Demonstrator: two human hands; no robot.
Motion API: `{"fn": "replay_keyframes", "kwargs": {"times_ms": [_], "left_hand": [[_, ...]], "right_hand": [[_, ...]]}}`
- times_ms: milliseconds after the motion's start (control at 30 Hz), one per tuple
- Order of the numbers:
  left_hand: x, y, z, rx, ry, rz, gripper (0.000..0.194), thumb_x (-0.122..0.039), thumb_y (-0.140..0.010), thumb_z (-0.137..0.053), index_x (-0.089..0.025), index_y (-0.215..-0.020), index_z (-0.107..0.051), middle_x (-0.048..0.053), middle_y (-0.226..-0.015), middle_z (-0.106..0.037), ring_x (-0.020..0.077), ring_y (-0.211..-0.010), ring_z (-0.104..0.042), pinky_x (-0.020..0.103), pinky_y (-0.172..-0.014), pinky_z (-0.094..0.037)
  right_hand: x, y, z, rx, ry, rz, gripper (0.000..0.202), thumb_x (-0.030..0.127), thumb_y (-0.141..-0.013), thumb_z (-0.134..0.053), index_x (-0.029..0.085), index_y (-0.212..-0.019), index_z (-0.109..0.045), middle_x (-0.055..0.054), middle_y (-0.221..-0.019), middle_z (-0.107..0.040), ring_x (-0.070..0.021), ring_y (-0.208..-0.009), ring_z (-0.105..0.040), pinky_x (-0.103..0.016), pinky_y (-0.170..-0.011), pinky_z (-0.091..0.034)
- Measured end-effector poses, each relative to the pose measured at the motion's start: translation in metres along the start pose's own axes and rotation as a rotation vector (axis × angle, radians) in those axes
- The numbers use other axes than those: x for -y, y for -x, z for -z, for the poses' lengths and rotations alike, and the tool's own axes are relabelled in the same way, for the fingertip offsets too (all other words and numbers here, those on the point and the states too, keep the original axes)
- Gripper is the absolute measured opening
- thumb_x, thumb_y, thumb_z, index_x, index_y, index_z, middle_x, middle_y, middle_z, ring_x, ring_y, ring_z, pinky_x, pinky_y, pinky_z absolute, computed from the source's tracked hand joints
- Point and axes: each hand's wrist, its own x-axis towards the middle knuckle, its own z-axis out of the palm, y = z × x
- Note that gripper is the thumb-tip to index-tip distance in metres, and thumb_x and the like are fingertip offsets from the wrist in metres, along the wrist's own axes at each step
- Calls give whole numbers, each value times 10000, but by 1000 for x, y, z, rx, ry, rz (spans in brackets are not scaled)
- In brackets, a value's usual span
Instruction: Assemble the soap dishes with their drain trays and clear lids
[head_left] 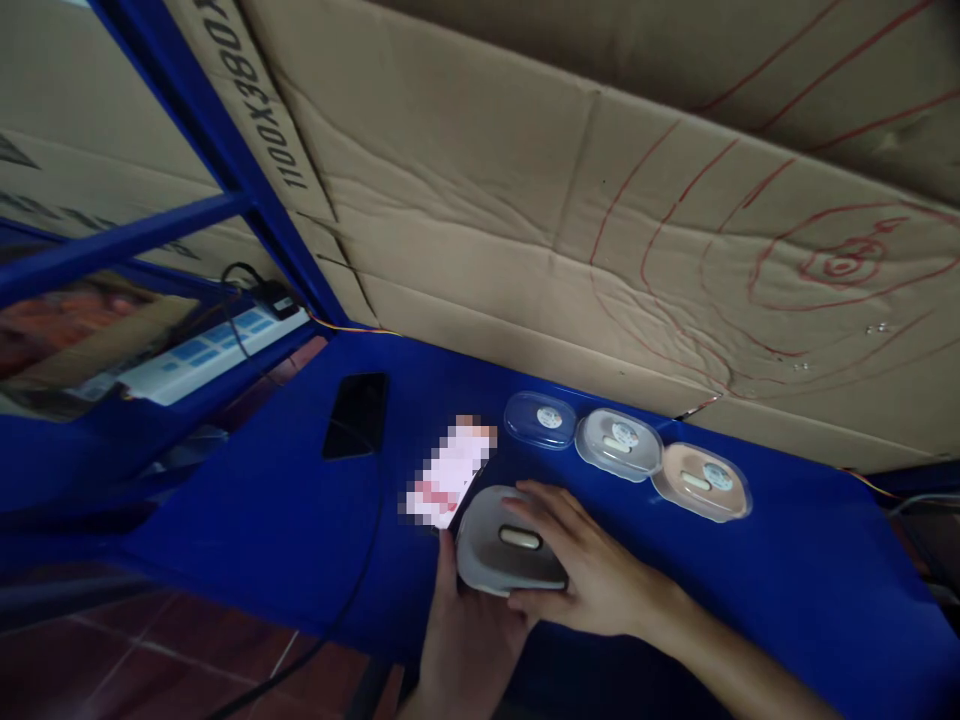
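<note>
A grey rounded case [487,560] with a pale oval piece [520,539] on its top is held between my two hands near the front of the blue table. My left hand [476,640] supports it from below, its thumb at the left edge. From the right, my right hand [581,560] grips it, with fingers over the far rim and thumb at the near edge. Just beyond the case lies a lit phone [450,475], its screen pixelated. Three clear plastic packs stand in a row behind: an empty-looking one [536,420], a grey one [619,445] and a beige one [703,482].
A dark phone [355,415] lies on the blue table [262,510] at the left, with a black cable [367,560] running past it. Cardboard [480,200] with red curved lines rises behind the table. A white power strip [217,355] sits beyond the left edge, beside blue metal posts.
</note>
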Motion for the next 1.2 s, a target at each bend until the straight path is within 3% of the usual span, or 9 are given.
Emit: {"fn": "replay_keyframes", "kwargs": {"times_ms": [200,400,567,733,867,1033,1100,1167,1200], "left_hand": [[-4,12,22,55,163,29,607,-688,-988,-382,-296,-1318,-707,53,-1398,-684,344,-1338,-606,588,-1232,-302],[-10,44,52,55,233,105,549,-593,-1021,-391,-276,-1380,-657,97,-1466,-621,354,-1373,-570,562,-1246,-298],[-5,44,40,-47,138,35,529,-567,-1021,-437,-222,-1294,-731,133,-1343,-720,346,-1345,-602,542,-1248,-310],[-3,40,20,-283,-69,-161,453,-489,-960,-622,-327,-1382,-650,51,-1417,-692,293,-1431,-518,461,-1266,-305],[-3,50,12,-441,-292,-395,446,-416,-908,-705,-405,-1350,-646,-54,-1583,-535,254,-1544,-340,400,-1304,-198],[0,52,28,-463,-440,-537,359,-440,-828,-776,-323,-1167,-763,-3,-1576,-535,349,-1551,-298,459,-1296,-218],[2,43,40,-397,-429,-592,326,-449,-749,-838,-273,-1022,-804,57,-1419,-660,383,-1489,-391,483,-1279,-256],[7,30,47,-292,-365,-514,342,-492,-598,-923,-263,-826,-809,66,-1150,-760,410,-1388,-491,503,-1228,-348],[11,24,46,-258,-350,-464,337,-510,-579,-930,-257,-754,-793,69,-1073,-770,414,-1333,-538,516,-1183,-406]], "right_hand": [[-23,-3,8,-168,141,17,752,541,-949,-651,265,-1585,-359,-154,-1656,-306,-352,-1517,-338,-548,-1178,-409],[-58,-18,-5,-203,318,-9,752,574,-928,-682,249,-1556,-427,-177,-1615,-404,-407,-1509,-340,-663,-1185,-326],[-15,10,-28,-111,283,148,904,711,-884,-645,271,-1608,-330,-145,-1684,-295,-390,-1540,-278,-645,-1211,-283],[3,31,-55,-60,247,167,510,383,-986,-619,271,-1474,-522,-85,-1536,-542,-284,-1363,-533,-479,-1132,-437],[-6,39,-62,-42,340,111,442,333,-1013,-576,244,-1445,-558,-96,-1514,-570,-297,-1304,-582,-485,-1090,-470],[-33,47,-19,-133,351,113,482,446,-1010,-603,295,-1463,-538,-84,-1500,-580,-293,-1331,-568,-511,-1113,-451],[-62,42,17,-239,367,-27,591,465,-971,-656,305,-1513,-481,-113,-1567,-495,-334,-1420,-480,-568,-1155,-390],[-96,31,53,-290,363,-221,802,472,-891,-740,234,-1576,-398,-180,-1646,-348,-411,-1514,-323,-613,-1203,-296],[-112,25,69,-276,353,-258,855,463,-866,-758,196,-1586,-383,-208,-1621,-375,-440,-1495,-348,-616,-1194,-305]]}}
